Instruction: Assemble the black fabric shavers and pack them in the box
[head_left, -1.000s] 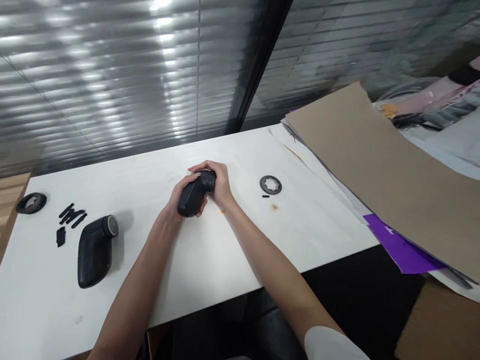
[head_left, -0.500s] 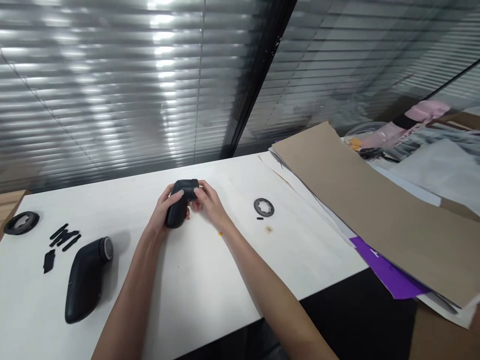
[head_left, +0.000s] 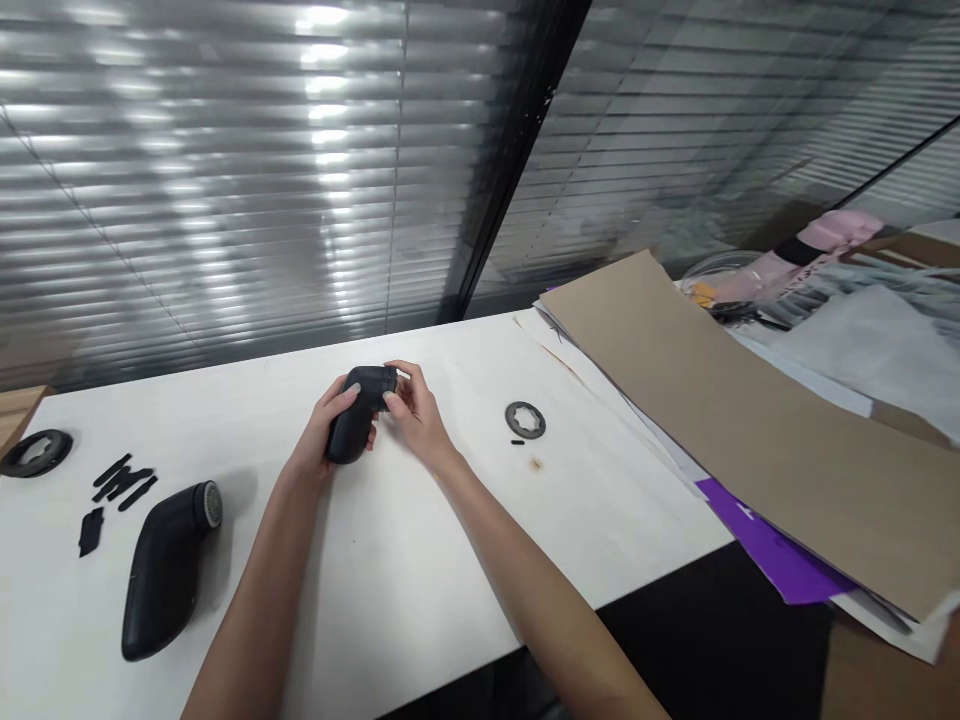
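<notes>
A black fabric shaver (head_left: 352, 425) with a bent body is held just above the white table (head_left: 420, 600). My left hand (head_left: 324, 430) is wrapped round its handle, thumb on top near the bend. My right hand (head_left: 417, 415) closes on the round head end, with the thumb on the near side and the index finger over the far side. The shaver's face is hidden by my right fingers. To the left lies a second black fabric shaver (head_left: 161, 570), its round perforated metal head (head_left: 213, 504) pointing right.
A dark ring with a notched opening (head_left: 512, 420) lies right of my hands beside a small black strip (head_left: 517, 442). Another black ring (head_left: 60, 458) and several black pieces (head_left: 120, 480) sit at the left. Brown cardboard (head_left: 720, 390) and a purple sheet (head_left: 772, 550) cover the right side.
My right thumb and fingers have shifted their grip at the shaver's head, the index finger now lying over its far edge. My left hand keeps its hold. The view has shifted slightly.
</notes>
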